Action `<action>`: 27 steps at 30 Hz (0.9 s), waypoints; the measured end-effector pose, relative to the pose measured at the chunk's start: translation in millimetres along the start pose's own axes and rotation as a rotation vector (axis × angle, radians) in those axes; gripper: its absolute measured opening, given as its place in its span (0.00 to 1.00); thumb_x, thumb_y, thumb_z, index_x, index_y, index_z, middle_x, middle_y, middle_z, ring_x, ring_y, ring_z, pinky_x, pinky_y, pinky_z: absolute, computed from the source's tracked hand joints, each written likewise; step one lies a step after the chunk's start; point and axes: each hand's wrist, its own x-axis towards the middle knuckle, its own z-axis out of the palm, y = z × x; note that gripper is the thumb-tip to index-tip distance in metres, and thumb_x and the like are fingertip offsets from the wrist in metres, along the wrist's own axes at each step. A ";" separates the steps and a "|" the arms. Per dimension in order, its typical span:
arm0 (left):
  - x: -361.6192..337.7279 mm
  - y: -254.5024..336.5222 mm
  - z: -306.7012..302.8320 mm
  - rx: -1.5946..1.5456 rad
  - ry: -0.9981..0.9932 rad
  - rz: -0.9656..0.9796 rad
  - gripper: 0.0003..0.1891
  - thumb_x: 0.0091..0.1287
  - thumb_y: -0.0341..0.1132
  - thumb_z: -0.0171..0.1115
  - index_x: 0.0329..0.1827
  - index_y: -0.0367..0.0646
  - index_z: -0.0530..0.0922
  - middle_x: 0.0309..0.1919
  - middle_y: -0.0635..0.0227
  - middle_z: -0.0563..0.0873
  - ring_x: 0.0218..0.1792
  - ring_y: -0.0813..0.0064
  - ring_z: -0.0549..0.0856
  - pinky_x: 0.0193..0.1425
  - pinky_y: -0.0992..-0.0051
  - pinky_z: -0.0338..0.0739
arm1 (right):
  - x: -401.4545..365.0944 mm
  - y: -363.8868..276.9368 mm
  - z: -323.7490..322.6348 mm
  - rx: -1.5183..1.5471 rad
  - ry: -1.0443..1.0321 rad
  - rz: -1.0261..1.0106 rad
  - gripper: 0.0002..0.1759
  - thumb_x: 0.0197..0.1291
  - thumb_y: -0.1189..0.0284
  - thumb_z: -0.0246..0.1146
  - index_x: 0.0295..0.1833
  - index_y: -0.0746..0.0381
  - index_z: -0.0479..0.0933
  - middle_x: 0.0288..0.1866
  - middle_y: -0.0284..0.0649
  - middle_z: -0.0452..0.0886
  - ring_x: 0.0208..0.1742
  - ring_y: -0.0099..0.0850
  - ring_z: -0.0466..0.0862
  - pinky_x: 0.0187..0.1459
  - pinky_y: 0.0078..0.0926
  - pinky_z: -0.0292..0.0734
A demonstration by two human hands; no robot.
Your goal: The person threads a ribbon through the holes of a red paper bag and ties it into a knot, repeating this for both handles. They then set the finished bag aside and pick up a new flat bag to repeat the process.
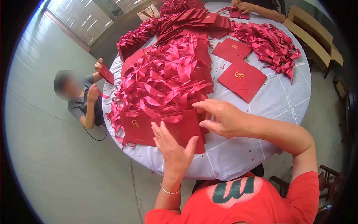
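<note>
Red gift bags (138, 128) with pink-red ribbon handles (164, 86) lie overlapping in a long row, and gold emblems show on some fronts. My left hand (173, 151) is over the nearest bags, fingers stretched and thumb spread, holding nothing. My right hand (222, 117) is at the right edge of the same bags. Its thumb stands apart from the bent fingers, and nothing shows between them.
Flat red bags (242, 80) and a ribbon heap (274, 46) lie on the cloth-covered round table (238, 149). At the left, a person (87, 97) holds a small red bag (107, 74). Another person's hands (246, 7) work at the back. An open carton (313, 35) stands right.
</note>
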 end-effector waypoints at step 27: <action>-63.8 -35.3 -97.6 -1.512 0.602 -0.498 0.18 0.76 0.34 0.48 0.62 0.32 0.71 0.54 0.57 0.82 0.52 0.68 0.84 0.57 0.68 0.80 | 18.9 -46.4 32.3 0.197 -0.194 -0.183 0.30 0.62 0.82 0.59 0.72 0.64 0.66 0.74 0.50 0.66 0.70 0.42 0.73 0.62 0.34 0.77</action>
